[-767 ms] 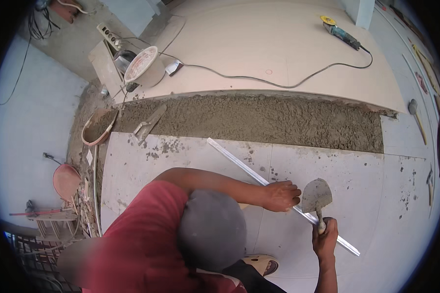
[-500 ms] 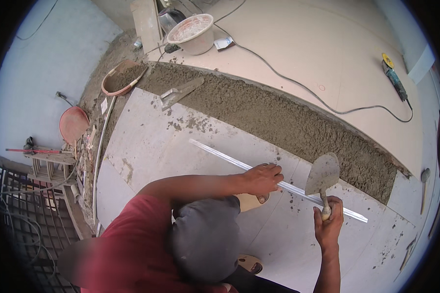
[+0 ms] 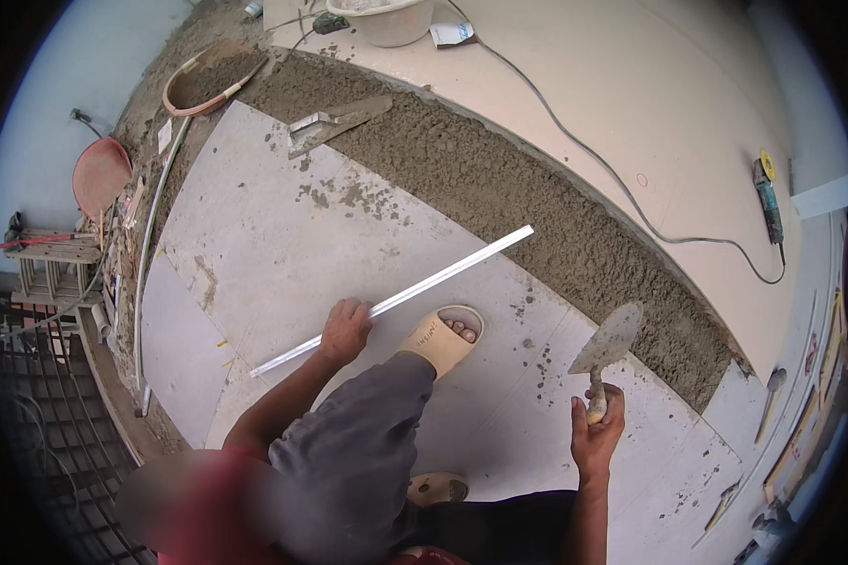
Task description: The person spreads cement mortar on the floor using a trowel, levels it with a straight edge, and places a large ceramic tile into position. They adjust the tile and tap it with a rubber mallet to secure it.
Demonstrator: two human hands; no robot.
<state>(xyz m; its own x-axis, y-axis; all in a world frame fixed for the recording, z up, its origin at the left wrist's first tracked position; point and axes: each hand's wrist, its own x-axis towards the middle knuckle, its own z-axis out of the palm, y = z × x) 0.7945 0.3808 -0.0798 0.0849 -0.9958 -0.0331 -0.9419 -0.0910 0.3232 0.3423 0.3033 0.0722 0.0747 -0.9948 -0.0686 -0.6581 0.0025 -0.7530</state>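
Two bare hands are seen over pale floor tiles (image 3: 499, 433): by the left hand (image 3: 347, 331) a straight silvery metal bar (image 3: 452, 270) is held slantwise, fingers bent close together over it, its far tip overlapping the edge of a strip of grey mortar (image 3: 499, 193) in view; whether it is resting or raised cannot be told. By the right hand (image 3: 597, 428) a pointed trowel (image 3: 610, 341) is gripped at the handle, fingers wrapped round, blade directed toward the mortar. Across the tile edge a flat trowel (image 3: 353, 118) is noted, near a reddish tub (image 3: 224, 97).
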